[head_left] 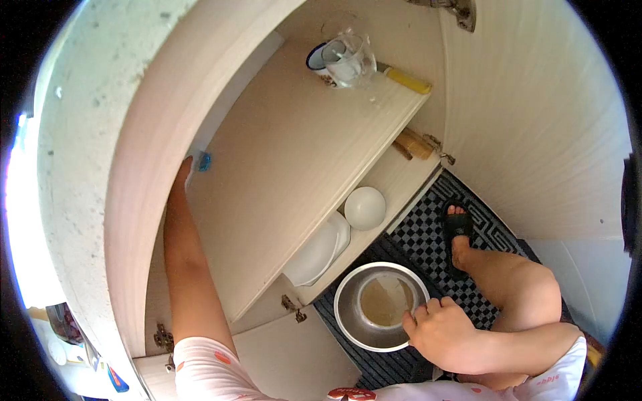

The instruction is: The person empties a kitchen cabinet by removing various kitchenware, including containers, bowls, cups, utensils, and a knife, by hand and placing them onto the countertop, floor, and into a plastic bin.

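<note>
My left hand [184, 172] reaches deep into the open cabinet, at the left end of the upper shelf [267, 160]. Against it is a white cloth [192, 172] with a blue patch; most of the fingers are hidden. My right hand [443, 333] is closed on the right rim of a stainless steel basin [348, 314], which rests low over the dark mat. A little cloudy, brownish liquid [384, 302] lies in the bottom of the basin.
Glass cups [351, 61] and a yellow-handled tool [408, 81] stand at the shelf's far end. Below are white dishes [321, 252], a white bowl [365, 208] and wooden items [414, 144]. Open doors [535, 134] flank the cabinet. My sandaled foot [457, 234] rests on a patterned mat [421, 234].
</note>
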Demonstrator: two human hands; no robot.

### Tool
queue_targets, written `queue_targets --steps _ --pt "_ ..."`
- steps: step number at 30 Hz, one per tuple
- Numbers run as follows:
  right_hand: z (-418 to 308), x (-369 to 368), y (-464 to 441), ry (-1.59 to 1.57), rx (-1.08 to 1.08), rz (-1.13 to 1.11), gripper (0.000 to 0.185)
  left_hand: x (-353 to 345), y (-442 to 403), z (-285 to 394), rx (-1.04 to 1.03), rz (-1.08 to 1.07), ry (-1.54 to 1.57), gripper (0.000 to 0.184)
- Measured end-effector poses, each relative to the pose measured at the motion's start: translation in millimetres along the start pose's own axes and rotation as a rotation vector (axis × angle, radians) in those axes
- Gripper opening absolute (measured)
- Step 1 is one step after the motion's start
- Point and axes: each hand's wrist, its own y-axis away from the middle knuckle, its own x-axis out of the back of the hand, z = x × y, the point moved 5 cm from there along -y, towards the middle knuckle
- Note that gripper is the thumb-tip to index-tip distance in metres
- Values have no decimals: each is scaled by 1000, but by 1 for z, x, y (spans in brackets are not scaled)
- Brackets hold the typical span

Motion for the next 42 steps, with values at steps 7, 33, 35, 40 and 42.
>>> queue_targets --steps 7,33,35,40,42 --pt "-11 -17 -14 21 58 -8 29 -18 13 -43 -182 159 243 32" --pt "-17 -33 -18 -3 82 -99 40 473 413 299 -421 11 839 11" --pt "-17 -36 -12 -6 74 -115 39 517 412 296 -446 89 781 10" --pt "-26 -23 -2 -42 84 -69 37 593 397 252 -217 235 766 11" --pt "-25 -27 -8 -40 110 -36 36 613 385 222 -160 304 536 15"
